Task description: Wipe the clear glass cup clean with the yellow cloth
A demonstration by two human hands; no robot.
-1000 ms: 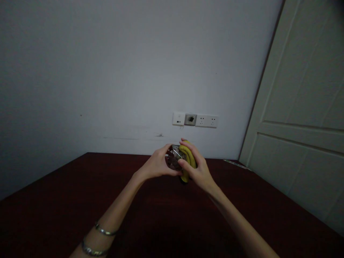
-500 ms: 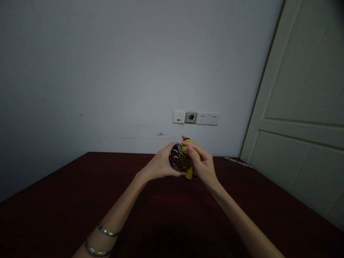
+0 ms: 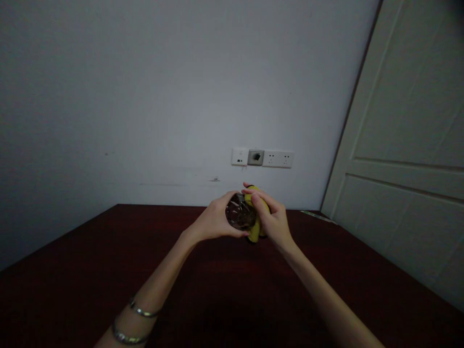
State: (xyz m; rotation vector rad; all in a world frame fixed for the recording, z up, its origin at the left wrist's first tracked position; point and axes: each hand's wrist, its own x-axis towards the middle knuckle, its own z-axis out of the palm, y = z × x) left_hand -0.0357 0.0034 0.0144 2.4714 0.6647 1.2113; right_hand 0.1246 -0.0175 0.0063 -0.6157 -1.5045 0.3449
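Note:
Both arms reach out over a dark red table (image 3: 90, 270). My left hand (image 3: 212, 223) curls its fingers around a small round clear glass object (image 3: 239, 217) with cut ridges, held above the table. My right hand (image 3: 272, 220) is closed around a yellow banana (image 3: 255, 232) right beside the glass, and its fingertips press against the glass rim. The banana's lower tip points down between the two hands. Two silver bangles (image 3: 134, 321) sit on my left forearm.
A grey wall stands behind the table, with a row of white sockets (image 3: 263, 158) just above the hands. A pale panelled door (image 3: 406, 159) fills the right side. A thin flat strip (image 3: 317, 216) lies at the table's far right corner.
The hands have turned the glass and banana slightly, and the right fingers now lie more over the banana's top. The hands stay in the same spot above the table.

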